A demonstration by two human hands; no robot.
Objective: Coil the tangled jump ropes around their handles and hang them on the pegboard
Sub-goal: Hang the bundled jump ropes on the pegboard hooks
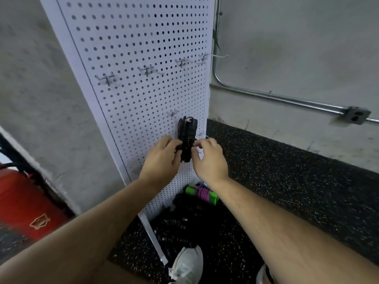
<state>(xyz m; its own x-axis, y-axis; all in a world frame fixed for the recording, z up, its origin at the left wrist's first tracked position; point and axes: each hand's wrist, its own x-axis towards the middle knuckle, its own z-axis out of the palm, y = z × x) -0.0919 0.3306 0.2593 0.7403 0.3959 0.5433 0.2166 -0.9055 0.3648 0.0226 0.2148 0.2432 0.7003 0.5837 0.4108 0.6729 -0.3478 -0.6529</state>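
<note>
Against one pegboard, two hands hold one black coiled rope.

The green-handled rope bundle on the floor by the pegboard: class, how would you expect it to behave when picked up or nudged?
The green-handled rope bundle would probably lift as one fairly stiff piece, since purple cord is wound tightly round its middle. It looks light for its size. Its handles look rounded, so a nudge might roll it on the speckled floor.
</note>
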